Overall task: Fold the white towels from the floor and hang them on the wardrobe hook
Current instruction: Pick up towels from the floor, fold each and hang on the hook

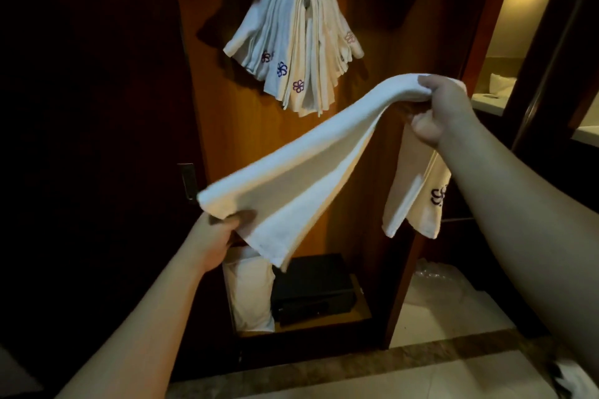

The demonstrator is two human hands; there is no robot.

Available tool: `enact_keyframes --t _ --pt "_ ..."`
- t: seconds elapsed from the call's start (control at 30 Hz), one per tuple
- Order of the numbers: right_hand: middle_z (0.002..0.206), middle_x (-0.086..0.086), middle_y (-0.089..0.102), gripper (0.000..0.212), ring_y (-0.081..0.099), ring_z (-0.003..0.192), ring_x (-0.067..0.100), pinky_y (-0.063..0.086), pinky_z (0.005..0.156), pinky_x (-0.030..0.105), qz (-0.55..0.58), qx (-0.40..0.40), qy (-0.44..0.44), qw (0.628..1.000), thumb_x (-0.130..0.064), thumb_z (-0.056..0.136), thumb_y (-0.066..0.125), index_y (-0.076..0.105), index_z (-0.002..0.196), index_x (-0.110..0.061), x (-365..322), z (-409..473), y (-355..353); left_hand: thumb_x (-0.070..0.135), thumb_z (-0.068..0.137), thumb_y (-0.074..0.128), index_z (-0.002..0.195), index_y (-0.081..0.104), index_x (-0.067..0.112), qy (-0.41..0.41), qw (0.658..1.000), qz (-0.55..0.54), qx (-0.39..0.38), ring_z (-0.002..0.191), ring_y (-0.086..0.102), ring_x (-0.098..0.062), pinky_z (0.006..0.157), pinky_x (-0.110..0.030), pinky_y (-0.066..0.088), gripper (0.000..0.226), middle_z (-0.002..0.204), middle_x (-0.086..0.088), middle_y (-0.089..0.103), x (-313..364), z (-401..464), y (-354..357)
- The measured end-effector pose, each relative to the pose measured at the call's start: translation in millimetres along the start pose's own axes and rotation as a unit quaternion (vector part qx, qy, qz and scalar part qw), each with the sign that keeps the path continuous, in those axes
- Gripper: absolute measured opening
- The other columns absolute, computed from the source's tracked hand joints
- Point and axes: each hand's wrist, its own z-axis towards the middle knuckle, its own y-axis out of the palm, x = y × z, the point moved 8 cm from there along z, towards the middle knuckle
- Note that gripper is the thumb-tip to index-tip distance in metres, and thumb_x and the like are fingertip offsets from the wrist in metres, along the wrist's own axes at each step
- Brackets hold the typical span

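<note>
The left hand (223,230) is low on the left and pinches the lower end of a white towel (311,159) between thumb and curled fingers. This towel is folded into a long band and stretches upward to the right, in the air in front of the open wardrobe (227,126). Above its middle, a thick bundle of folded towels (291,42) with small flower marks hangs over the hook (306,3) on the wooden back panel. Below, on the wardrobe floor, a white bag (252,295) stands beside a black safe (314,288). On the right, the right hand (444,107) grips the upper end of the towel, and the rest of the cloth hangs down behind the forearm.
</note>
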Motion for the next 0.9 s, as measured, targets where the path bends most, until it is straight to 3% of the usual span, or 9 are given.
enact_keyframes --t 0.07,0.13,0.23,0.33,0.43,0.57,0.67,0.8,0.9 --pt "0.109 0.023 0.058 0.017 0.068 0.089 0.035 0.058 0.050 0.037 -0.007 0.003 0.012 1.000 -0.003 0.097 0.053 0.045 0.113 -0.002 7 3 -8 0.009 0.083 0.068 0.111 0.072 0.028 -0.001 1.000 -0.020 0.015 0.097 0.073 -0.020 0.067 -0.036 0.061 0.034 0.111 -0.003 0.075 -2 -3 -2" --pt "0.110 0.022 0.058 0.025 0.067 0.091 0.035 0.059 0.049 0.037 -0.011 0.009 0.029 0.999 -0.003 0.098 0.052 0.044 0.121 -0.001 17 7 -17 0.013 0.080 0.064 0.091 0.077 0.032 0.018 0.995 -0.086 0.045 0.089 0.073 -0.015 0.059 -0.030 0.058 0.025 0.102 0.004 0.076 9 -5 -13" --pt "0.113 0.021 0.059 0.041 0.067 0.092 0.033 0.059 0.050 0.037 -0.022 0.014 0.046 0.999 -0.004 0.099 0.050 0.038 0.139 -0.001 30 10 -26 0.009 0.081 0.063 0.072 0.072 0.027 0.013 0.986 -0.159 0.054 0.098 0.070 -0.023 0.062 -0.034 0.060 0.022 0.100 0.003 0.076 10 -7 -22" --pt "0.116 0.022 0.061 0.040 0.069 0.093 0.033 0.059 0.053 0.037 -0.013 0.013 0.053 0.998 -0.003 0.099 0.050 0.039 0.138 0.000 38 11 -31 0.000 0.082 0.055 0.062 0.065 0.024 0.007 0.985 -0.167 0.037 0.111 0.064 -0.032 0.064 -0.035 0.061 0.032 0.110 -0.003 0.073 3 -8 -22" --pt "0.115 0.023 0.064 0.038 0.073 0.087 0.033 0.060 0.056 0.037 0.008 0.011 0.059 0.998 -0.002 0.099 0.049 0.042 0.136 0.001 42 13 -36 -0.006 0.081 0.050 0.056 0.064 0.021 0.001 0.986 -0.164 0.025 0.115 0.060 -0.036 0.062 -0.033 0.060 0.040 0.108 -0.003 0.073 -3 -9 -24" --pt "0.115 0.025 0.067 0.043 0.076 0.083 0.036 0.061 0.063 0.041 0.040 0.007 0.060 0.997 -0.001 0.096 0.053 0.042 0.137 -0.001 44 16 -37 0.020 0.061 0.065 0.060 0.067 0.015 -0.034 0.982 -0.187 -0.013 0.121 0.054 -0.039 0.072 -0.036 0.057 0.005 0.109 -0.005 0.073 -21 -14 -22" --pt "0.123 0.026 0.064 0.051 0.075 0.088 0.037 0.061 0.066 0.043 0.041 0.000 0.053 0.998 -0.003 0.094 0.055 0.040 0.143 -0.002 44 16 -31 0.038 0.061 0.075 0.061 0.064 0.013 -0.068 0.972 -0.224 -0.007 0.118 0.056 -0.035 0.075 -0.038 0.053 0.028 0.109 -0.008 0.068 -35 -17 -16" --pt "0.128 0.024 0.061 0.054 0.069 0.104 0.040 0.061 0.069 0.048 0.019 -0.009 0.062 0.998 -0.011 0.096 0.057 0.036 0.145 -0.004 44 12 -15 0.019 0.074 0.074 0.077 0.066 0.018 -0.105 0.977 -0.183 0.015 0.111 0.062 -0.030 0.066 -0.034 0.060 0.009 0.120 -0.011 0.060 -61 -15 -7" --pt "0.128 0.025 0.058 0.057 0.067 0.107 0.042 0.060 0.068 0.052 0.007 -0.035 0.062 0.997 -0.012 0.096 0.060 0.031 0.144 -0.005 43 4 2 -0.006 0.075 0.064 0.089 0.065 0.019 -0.163 0.975 -0.143 0.053 0.107 0.064 -0.035 0.065 -0.037 0.058 0.028 0.128 -0.018 0.055 -91 -11 -6"
